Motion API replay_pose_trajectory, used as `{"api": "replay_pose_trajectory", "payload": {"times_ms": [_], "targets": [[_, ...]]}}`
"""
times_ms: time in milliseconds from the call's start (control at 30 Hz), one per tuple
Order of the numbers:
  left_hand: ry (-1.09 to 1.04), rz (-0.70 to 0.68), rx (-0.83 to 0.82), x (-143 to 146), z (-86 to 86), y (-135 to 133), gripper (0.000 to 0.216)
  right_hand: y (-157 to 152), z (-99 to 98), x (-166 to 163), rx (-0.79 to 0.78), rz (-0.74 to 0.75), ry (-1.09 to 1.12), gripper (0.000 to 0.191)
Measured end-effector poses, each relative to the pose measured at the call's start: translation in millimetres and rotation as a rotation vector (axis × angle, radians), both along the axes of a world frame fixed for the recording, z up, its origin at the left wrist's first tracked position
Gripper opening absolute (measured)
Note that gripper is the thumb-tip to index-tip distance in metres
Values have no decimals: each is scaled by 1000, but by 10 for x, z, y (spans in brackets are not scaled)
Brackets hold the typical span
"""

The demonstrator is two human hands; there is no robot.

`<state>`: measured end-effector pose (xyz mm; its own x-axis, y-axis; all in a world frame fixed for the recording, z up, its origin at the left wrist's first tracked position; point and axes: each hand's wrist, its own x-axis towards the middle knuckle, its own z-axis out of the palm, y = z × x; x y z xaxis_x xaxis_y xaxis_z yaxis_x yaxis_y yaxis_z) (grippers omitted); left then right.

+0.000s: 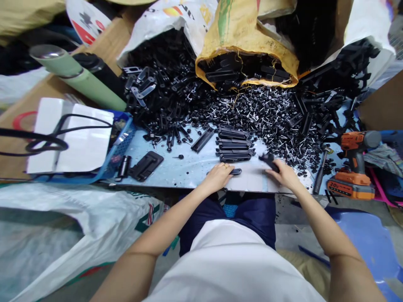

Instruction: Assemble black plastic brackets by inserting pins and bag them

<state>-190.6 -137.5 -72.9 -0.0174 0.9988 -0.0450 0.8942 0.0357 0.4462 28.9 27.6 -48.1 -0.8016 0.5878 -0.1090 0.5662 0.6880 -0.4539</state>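
1. A person in a white shirt [233, 260] and dark blue trousers [260, 214] works at a pale blue counter [173, 172], both bare hands near its front edge.
2. The left hand [218, 176], a ring on one finger, lies over a black strip [236, 171] on the counter; the strip's rounded end shows beyond the fingertips. Whether this grip is closed around it cannot be told.
3. The right hand [284, 173] has its grip clamped on a black part [270, 161], thumb and fingers at its near end, the far end pointing up and to the left.
4. Just beyond the hands, a stack of black bars [235, 144] lies in rows; a loose bar [203, 139] rests at an angle to its left.
5. Black-headed screws [252, 111] spread behind the stack, below the mouth of a yellow sack [237, 29].
6. At right, an orange drill [357, 155] stands on its battery, with a dark-handled tool [320, 174] beside it.
7. At left, a black case [146, 165] lies near a blue basket [127, 134] carrying white cardboard [85, 138].
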Motion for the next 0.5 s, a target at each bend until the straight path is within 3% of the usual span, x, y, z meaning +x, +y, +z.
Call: {"api": "replay_pose_trajectory", "payload": {"times_ms": [100, 167, 333, 500], "targets": [[-11, -38, -25, 30, 89, 26, 34, -203, 133, -89, 19, 351, -172, 26], [-5, -49, -53, 70, 143, 63, 37, -359, 169, -204, 65, 461, -299, 27], [21, -36, -108, 152, 223, 99, 47, -544, 181, -406, 184, 492, -433, 28], [16, -27, -48, 138, 166, 21, 57, -621, 227, -446, 258, 456, -459, 33]]}}
